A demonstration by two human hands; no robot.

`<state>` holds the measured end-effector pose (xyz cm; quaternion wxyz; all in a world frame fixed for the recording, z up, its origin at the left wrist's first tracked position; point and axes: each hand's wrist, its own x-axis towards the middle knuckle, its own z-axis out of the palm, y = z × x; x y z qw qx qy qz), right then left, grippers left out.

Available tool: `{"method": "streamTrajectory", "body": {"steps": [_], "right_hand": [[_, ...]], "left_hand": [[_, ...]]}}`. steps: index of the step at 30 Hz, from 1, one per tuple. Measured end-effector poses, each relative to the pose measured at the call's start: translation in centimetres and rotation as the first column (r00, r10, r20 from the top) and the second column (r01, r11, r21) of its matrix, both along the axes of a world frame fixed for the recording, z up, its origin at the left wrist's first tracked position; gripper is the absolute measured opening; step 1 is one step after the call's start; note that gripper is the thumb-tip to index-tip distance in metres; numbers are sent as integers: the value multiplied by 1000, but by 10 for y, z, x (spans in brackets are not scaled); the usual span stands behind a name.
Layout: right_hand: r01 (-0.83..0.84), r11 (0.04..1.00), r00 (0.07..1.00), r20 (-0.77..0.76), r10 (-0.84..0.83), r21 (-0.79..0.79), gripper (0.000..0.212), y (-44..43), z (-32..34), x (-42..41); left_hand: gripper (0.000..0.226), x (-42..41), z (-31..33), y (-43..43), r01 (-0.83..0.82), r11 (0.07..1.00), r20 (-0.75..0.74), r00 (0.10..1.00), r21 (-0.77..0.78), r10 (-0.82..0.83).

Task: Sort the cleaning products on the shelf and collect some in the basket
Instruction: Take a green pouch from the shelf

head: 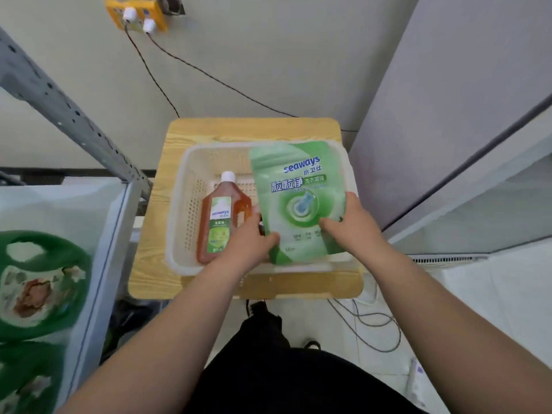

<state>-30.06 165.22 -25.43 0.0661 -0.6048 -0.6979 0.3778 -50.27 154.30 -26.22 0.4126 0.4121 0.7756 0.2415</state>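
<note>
Bare forearms [185,318] ended in the left hand [254,239] and right hand [351,225], both gripping the lower edge of a green "seaways" pouch [295,192] over the white basket [183,204]; beside the left hand lay an amber "seaways" bottle [219,222] inside it.

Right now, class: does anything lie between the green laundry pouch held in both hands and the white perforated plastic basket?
Nothing visible. The amber bottle lies in the left half of the white basket, beside the green pouch; the floor beneath the pouch is hidden.
</note>
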Motion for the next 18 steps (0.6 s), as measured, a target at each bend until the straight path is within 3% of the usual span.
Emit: {"method": "streamTrajectory", "body": {"steps": [3,6,10,14,16,18], "right_hand": [[-7,998,965,261,25,-68,81,22,-21,-17],[27,996,924,381,8,-85,101,30,-36,-26],[-103,987,849,506,153,-126,82,28,-48,-40],[-314,942,670,674,311,-123,63,23,-56,-49],[-435,897,651,661,374,-78,66,26,-65,-52],[-537,838,658,572,489,-99,77,30,-75,-52]], "left_hand": [[41,-7,-29,42,137,977,-10,990,-164,-141],[35,-11,-52,62,283,927,12,957,-245,-289],[41,-18,-71,84,434,862,-10,892,-261,-452],[74,-27,-78,93,476,825,-288,779,-305,-557],[84,-27,-80,92,542,814,-464,679,-208,-570],[89,-25,-84,90,617,766,-514,606,-178,-608]]}}
